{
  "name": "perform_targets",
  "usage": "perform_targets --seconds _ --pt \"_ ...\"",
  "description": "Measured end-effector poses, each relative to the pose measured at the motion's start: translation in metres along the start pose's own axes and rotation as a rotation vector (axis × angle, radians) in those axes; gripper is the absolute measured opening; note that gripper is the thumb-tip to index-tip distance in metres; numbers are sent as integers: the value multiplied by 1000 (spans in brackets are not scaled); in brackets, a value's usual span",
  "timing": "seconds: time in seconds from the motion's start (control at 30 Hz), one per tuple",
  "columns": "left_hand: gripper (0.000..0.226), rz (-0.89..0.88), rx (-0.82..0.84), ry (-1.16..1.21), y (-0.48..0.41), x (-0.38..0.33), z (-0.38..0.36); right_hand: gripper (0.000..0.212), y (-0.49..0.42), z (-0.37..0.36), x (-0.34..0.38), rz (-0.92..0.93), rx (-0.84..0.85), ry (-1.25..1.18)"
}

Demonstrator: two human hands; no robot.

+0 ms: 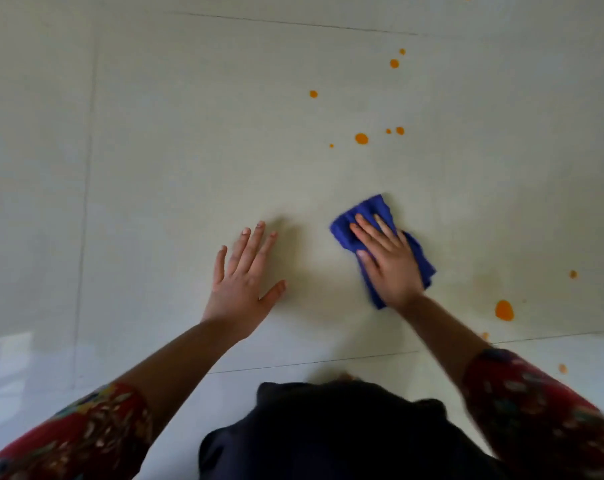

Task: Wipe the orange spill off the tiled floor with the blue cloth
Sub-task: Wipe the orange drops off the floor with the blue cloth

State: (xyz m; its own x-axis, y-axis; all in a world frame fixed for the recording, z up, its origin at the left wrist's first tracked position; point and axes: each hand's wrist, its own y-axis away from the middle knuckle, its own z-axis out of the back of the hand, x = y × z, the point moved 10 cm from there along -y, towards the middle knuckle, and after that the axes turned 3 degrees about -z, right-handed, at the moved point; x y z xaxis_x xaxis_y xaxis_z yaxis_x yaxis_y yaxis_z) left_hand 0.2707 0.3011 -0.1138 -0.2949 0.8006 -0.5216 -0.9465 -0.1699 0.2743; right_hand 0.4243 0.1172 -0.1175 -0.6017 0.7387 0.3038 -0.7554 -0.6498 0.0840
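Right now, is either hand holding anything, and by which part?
No real grip: the right hand presses flat on the middle of the blue cloth, fingers straight; the left hand rests open on the floor.

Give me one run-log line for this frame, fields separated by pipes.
right hand flat on blue cloth | left hand open on tiled floor | orange spill drops lie beyond and right of cloth

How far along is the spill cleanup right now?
Partly done. A faint orange smear beside the blue cloth looks already wiped. In hand: the right hand presses the cloth flat on the tiled floor, and the left hand rests flat on the tile. Left: the scattered drops ahead and the large blob to the right.
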Motion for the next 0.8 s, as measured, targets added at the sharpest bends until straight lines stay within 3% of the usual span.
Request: perform_targets --seconds 0.07,0.13,0.23,0.3,0.43,0.47,0.57,0.63,0.8 --pt "72 -46 -2 -10 -10 -18 -3 45 5 -9 27 -26 -53 -61" --pt "71 -49 -23 -17 -22 -27 1 47 41 -30 58 121 51 -41" --pt "71 -17 -46 9 -36 -36 6 48 89 -27 40 248 143 -36" --pt "69 -30 -42 12 -40 -46 1 47 82 -10 -4 105 80 -41" --pt "65 -11 -45 56 -40 -57 -13 52 38 10 -49 -397 -120 -43" --pt "65 -19 -43 55 -42 -62 -17 53 40 5 -41 -434 -129 -48" --pt "65 -70 -3 36 -44 -81 -26 52 91 -19 5 -172 -9 -60" --pt "67 -154 54 -6 -45 -99 -35 50 144 -18 -7 -98 19 -62" --pt "70 -336 149 -79 -58 -129 -63 52 142 15 -96 -564 -147 -74"
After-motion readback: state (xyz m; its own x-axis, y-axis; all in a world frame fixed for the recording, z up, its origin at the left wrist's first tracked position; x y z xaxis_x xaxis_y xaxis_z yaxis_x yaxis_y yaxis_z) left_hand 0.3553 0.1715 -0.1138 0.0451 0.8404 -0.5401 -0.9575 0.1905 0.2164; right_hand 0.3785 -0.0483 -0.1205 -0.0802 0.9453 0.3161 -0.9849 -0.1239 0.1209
